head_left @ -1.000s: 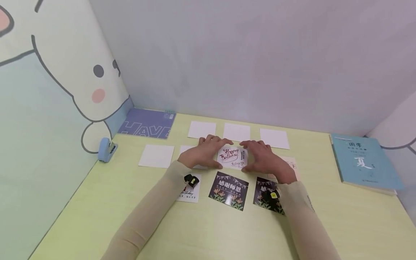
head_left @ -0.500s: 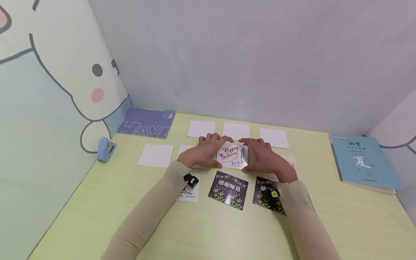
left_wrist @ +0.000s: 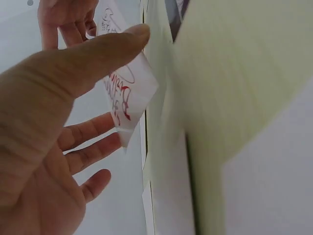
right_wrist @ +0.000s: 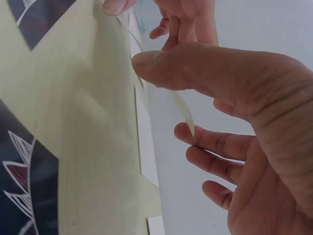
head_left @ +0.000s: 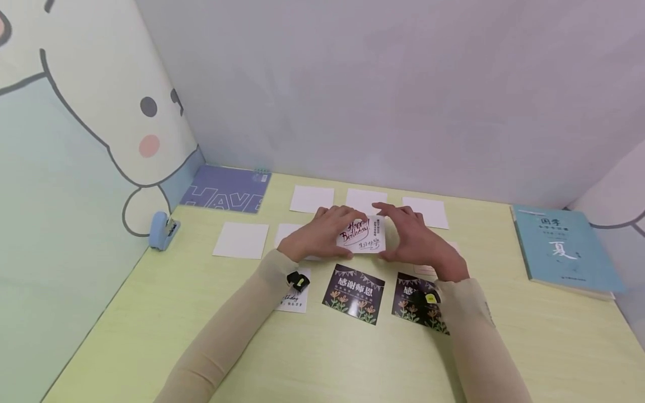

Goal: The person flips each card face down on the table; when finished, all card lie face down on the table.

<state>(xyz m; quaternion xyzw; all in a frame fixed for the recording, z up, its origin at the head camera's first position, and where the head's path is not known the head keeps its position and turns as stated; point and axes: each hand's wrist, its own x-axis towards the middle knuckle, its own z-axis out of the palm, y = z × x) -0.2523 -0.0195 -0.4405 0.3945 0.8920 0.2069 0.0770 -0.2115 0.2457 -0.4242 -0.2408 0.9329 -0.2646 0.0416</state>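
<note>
Stationery about a purple spiral notebook, HAVE outlined on its cover.
Left of the notebook and nearer the wearer sits a light-blue stapler; well to its right lies a blue book with 夏 in white. A lilac-grey wall rises behind the notebook, a cartoon-printed wall to its left.

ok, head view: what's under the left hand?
A white card. Its upper-left part and a sliver of its lower edge show past the left hand. The rest is covered, so any print there can't be seen.
</note>
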